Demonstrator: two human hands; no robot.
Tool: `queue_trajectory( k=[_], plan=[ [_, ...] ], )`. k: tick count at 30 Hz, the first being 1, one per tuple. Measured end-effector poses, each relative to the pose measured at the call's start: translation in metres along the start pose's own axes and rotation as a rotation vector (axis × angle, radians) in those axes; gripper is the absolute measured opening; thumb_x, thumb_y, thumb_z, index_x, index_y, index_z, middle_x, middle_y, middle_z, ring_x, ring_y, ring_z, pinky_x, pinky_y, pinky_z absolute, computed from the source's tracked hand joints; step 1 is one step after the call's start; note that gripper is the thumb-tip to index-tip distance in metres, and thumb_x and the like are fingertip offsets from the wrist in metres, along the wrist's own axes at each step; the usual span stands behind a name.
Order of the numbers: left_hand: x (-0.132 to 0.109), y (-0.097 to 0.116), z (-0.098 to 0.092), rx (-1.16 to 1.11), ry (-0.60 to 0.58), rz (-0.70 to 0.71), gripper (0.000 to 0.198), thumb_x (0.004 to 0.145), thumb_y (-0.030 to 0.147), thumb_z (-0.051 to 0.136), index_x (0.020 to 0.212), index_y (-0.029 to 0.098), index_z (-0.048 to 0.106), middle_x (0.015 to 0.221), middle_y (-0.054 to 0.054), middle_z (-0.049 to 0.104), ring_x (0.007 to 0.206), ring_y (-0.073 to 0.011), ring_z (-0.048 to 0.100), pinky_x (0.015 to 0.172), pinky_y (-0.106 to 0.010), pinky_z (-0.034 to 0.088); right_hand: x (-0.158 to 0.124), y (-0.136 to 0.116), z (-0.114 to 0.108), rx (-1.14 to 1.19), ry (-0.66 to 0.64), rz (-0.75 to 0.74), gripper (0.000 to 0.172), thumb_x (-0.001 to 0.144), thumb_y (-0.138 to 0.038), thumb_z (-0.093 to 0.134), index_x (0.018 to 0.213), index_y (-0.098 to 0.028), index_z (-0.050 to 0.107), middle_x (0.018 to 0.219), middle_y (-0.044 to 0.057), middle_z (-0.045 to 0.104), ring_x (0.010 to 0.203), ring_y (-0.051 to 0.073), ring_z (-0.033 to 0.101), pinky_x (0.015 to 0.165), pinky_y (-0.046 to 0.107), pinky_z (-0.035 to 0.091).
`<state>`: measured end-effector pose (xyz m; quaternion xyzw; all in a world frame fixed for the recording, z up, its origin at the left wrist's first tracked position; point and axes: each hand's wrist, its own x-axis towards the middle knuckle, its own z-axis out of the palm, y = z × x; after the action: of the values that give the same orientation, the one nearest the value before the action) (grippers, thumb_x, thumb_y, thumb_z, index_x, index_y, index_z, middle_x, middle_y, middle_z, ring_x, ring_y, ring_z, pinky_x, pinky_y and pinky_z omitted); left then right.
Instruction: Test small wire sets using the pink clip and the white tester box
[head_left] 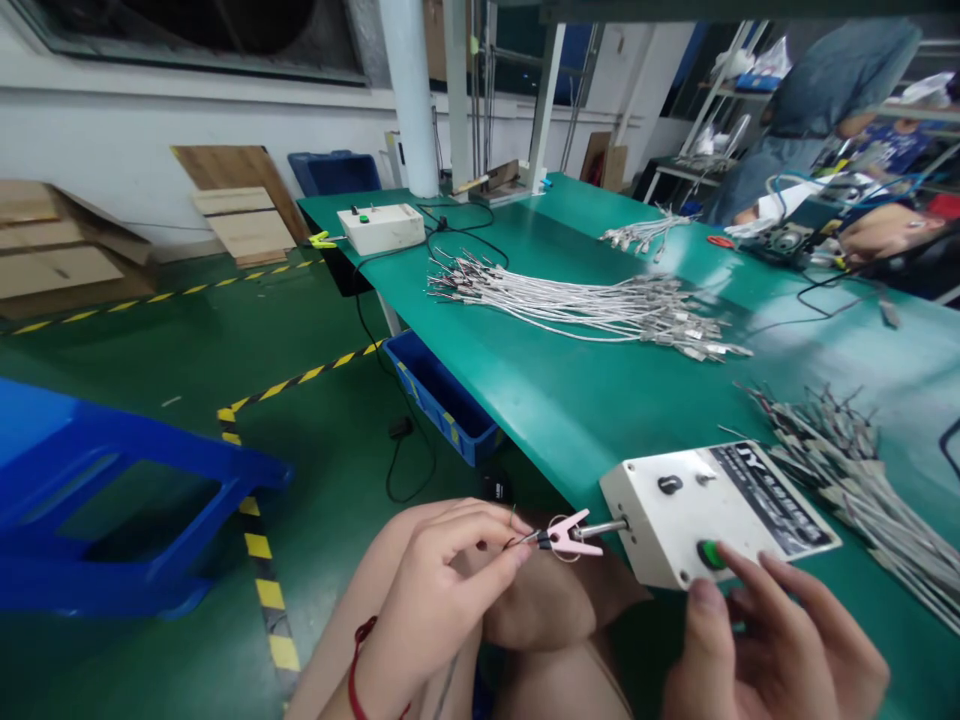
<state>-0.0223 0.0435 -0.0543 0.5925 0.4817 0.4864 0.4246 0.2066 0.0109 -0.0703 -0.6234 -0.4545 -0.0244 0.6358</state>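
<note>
My left hand pinches thin wire ends between thumb and fingertips. Those ends reach to the jaws of a pink clip, mounted on a metal shaft out of a white control box. A grey cable hangs below my left palm. Over the front of the box, my right hand has its index fingertip at the green button; its fingers are apart and hold nothing. A black knob and a small switch sit higher on the box.
Bundles of white cables and stripped wires lie on the green table. A second white box with a yellow clip stands at the far edge. Below are a blue bin and a blue stool. Another person is opposite.
</note>
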Motion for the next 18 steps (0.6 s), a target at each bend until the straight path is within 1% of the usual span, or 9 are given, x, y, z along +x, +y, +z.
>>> queue_trajectory(
  k=[2, 3, 7, 12, 16, 18],
  plan=[
    [-0.001, 0.0, 0.001, -0.015, 0.009, -0.006, 0.014, 0.094, 0.015, 0.077, 0.082, 0.022, 0.081, 0.098, -0.006, 0.083, 0.094, -0.0226, 0.077, 0.087, -0.032, 0.06, 0.005, -0.006, 0.008, -0.124, 0.099, -0.126, 0.035, 0.085, -0.029, 0.085, 0.118, -0.021, 0.082, 0.121, 0.013, 0.067, 0.096, 0.027, 0.061, 0.078, 0.042, 0.05],
    [-0.002, 0.0, 0.001, -0.022, 0.013, -0.008, 0.014, 0.094, 0.015, 0.077, 0.082, 0.022, 0.081, 0.098, -0.006, 0.083, 0.094, -0.0226, 0.077, 0.087, -0.032, 0.06, 0.005, -0.008, 0.011, -0.147, 0.111, -0.17, 0.033, 0.086, -0.029, 0.084, 0.118, -0.02, 0.083, 0.119, 0.013, 0.069, 0.094, 0.027, 0.062, 0.078, 0.043, 0.051],
    [-0.003, 0.002, 0.002, -0.05, 0.012, -0.013, 0.013, 0.094, 0.016, 0.078, 0.083, 0.022, 0.082, 0.098, -0.006, 0.083, 0.094, -0.023, 0.076, 0.088, -0.034, 0.058, 0.006, -0.006, 0.012, -0.122, 0.084, -0.246, 0.033, 0.085, -0.025, 0.084, 0.118, -0.02, 0.084, 0.108, 0.013, 0.07, 0.089, 0.027, 0.065, 0.073, 0.042, 0.051],
    [-0.003, 0.002, 0.0, -0.037, 0.016, 0.018, 0.014, 0.094, 0.013, 0.077, 0.084, 0.022, 0.082, 0.095, -0.006, 0.082, 0.093, -0.0223, 0.075, 0.087, -0.034, 0.058, 0.008, -0.01, 0.016, -0.073, 0.184, -0.229, 0.024, 0.09, -0.026, 0.079, 0.112, -0.021, 0.087, 0.1, 0.012, 0.067, 0.087, 0.028, 0.066, 0.074, 0.044, 0.049],
    [-0.006, 0.001, -0.005, -0.045, 0.031, 0.039, 0.011, 0.093, 0.014, 0.078, 0.087, 0.022, 0.083, 0.096, -0.005, 0.083, 0.093, -0.0214, 0.075, 0.086, -0.032, 0.058, 0.007, -0.021, 0.026, -0.063, 0.24, -0.16, 0.02, 0.089, -0.026, 0.08, 0.108, -0.022, 0.088, 0.1, 0.011, 0.067, 0.096, 0.031, 0.065, 0.083, 0.047, 0.049],
    [-0.008, 0.001, -0.008, -0.046, 0.034, 0.037, 0.011, 0.094, 0.014, 0.078, 0.087, 0.022, 0.082, 0.098, -0.005, 0.083, 0.093, -0.0212, 0.076, 0.086, -0.032, 0.058, 0.006, -0.024, 0.029, -0.06, 0.252, -0.138, 0.022, 0.088, -0.027, 0.081, 0.108, -0.021, 0.088, 0.1, 0.012, 0.068, 0.098, 0.032, 0.066, 0.085, 0.048, 0.049]
  ],
)
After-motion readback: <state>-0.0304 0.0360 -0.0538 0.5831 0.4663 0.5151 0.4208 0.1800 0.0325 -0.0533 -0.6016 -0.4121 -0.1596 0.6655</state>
